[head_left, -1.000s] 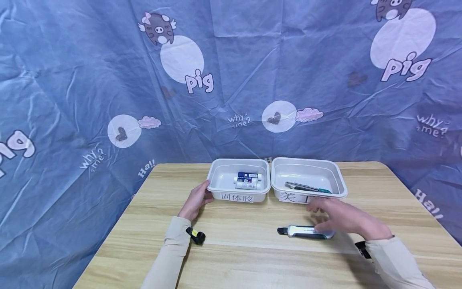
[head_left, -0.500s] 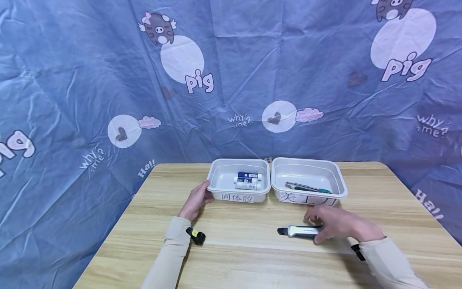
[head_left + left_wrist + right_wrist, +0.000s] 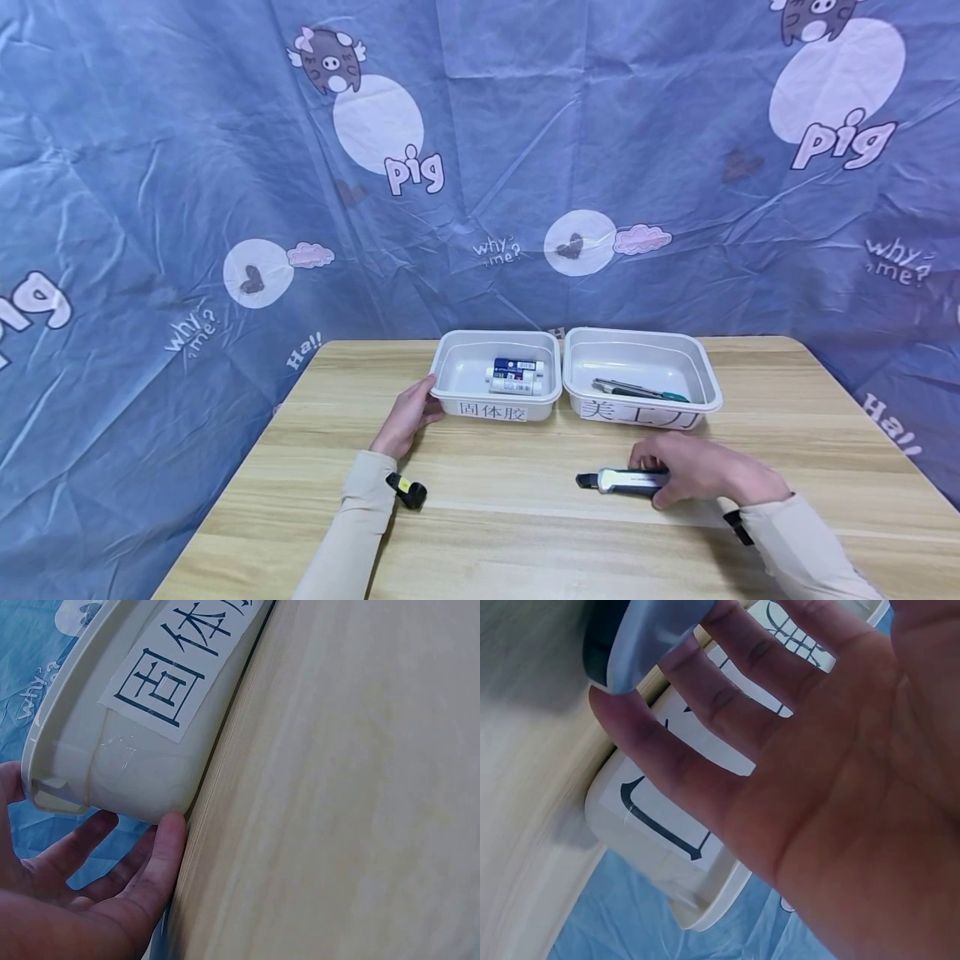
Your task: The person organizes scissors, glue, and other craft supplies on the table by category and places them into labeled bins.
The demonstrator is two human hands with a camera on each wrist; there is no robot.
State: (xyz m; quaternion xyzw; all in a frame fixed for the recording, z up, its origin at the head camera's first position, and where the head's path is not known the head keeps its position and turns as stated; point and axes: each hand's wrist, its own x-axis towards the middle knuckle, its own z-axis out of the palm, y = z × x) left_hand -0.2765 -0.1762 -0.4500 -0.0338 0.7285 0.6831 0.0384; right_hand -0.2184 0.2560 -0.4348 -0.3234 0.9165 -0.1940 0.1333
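My right hand [image 3: 697, 467] reaches over a silver and black utility knife [image 3: 618, 480] on the table, fingers on its far side and thumb on its near side, pinching its rear part. In the right wrist view, fingertips meet the end of the knife [image 3: 641, 645]. My left hand [image 3: 408, 417] rests at the left corner of a white plastic box [image 3: 495, 408] holding several glue sticks [image 3: 516, 375]. Its fingers, fairly straight, touch the box's wall and rim in the left wrist view. Beside it stands a second white box [image 3: 708, 387] with utility knives [image 3: 637, 390] inside.
Both boxes carry paper labels with Chinese characters, including the left label [image 3: 491, 410], and stand side by side near the table's back edge. A blue curtain [image 3: 510, 167] with pig prints hangs behind the wooden table [image 3: 480, 542].
My right hand has come down and toward me from the right box's front, closing around the rear of the utility knife. The knife and my left hand have stayed in place.
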